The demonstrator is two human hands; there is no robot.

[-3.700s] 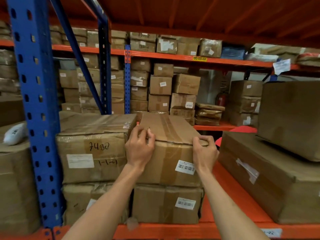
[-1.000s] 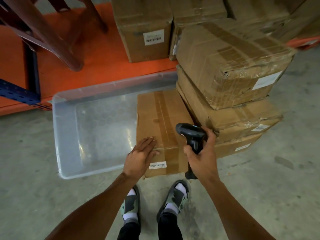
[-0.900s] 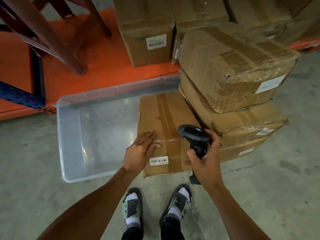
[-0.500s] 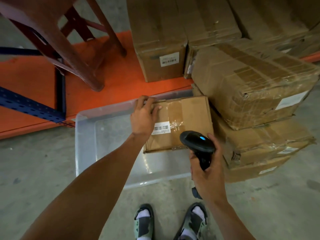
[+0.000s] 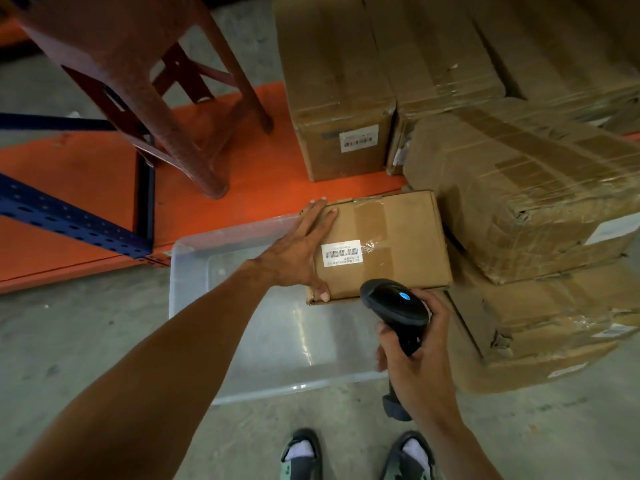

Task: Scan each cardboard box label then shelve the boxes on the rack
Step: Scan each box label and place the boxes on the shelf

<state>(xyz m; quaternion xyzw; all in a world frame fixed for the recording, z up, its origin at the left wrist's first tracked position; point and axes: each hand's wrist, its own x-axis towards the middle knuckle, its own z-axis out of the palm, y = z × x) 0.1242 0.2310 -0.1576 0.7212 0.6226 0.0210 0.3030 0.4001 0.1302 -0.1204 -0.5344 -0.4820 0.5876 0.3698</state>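
The small cardboard box (image 5: 381,247) stood tipped up inside the clear plastic bin (image 5: 194,271) at its far right corner, leaning toward the stack of larger boxes (image 5: 519,188) on the floor, its barcode label (image 5: 342,253) facing up. The left hand (image 5: 301,254) held the box by its left edge, fingers stretched flat over the far corner and thumb hooked under the near one. The right hand (image 5: 415,358) was wrapped round the grip of the black barcode scanner (image 5: 394,303), whose head with a lit blue dot hovered just beside the box's near edge. The box looked light, since one spread hand steadied it; its walls seemed stiff, but the glossy tape bands would likely be slippery, so the bare cardboard edges and corners seemed the better hold, one hand on each short side for lifting to the rack (image 5: 86,188). What it contained, and so whether it was fragile, could not be told. The box's underside and right side were hidden, the scanner's window and trigger finger were out of sight, and no beam showed on the label, whose print was too small to read. Whether the box touched the stack could not be made out. The stool (image 5: 145,81) and the shelved boxes (image 5: 332,98) were cut off at the top.
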